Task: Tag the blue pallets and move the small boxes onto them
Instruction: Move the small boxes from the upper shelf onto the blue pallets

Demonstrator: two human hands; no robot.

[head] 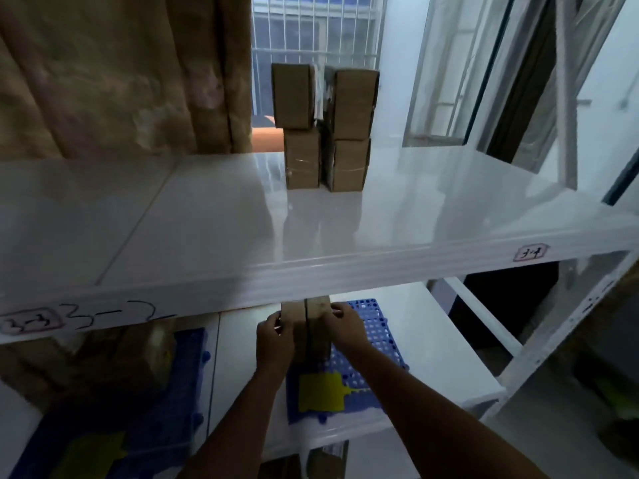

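Note:
On the lower shelf, my left hand (275, 337) and my right hand (345, 328) press from both sides on two small brown boxes (306, 326) standing side by side on a blue pallet (370, 344). A yellow tag (321, 392) lies on that pallet's near end. Their tops are hidden by the upper shelf edge. A second blue pallet (186, 375) sits to the left with a yellow tag (91, 454) and dark brown boxes (135, 354) on it. Several more small boxes (325, 129) are stacked in two columns on the upper shelf.
The white upper shelf (173, 229) juts out over the lower one, its front edge bearing handwritten labels (31, 321). A brown curtain (114, 70) hangs at the back left. A barred window (311, 29) and white rack posts (567, 98) stand at the right.

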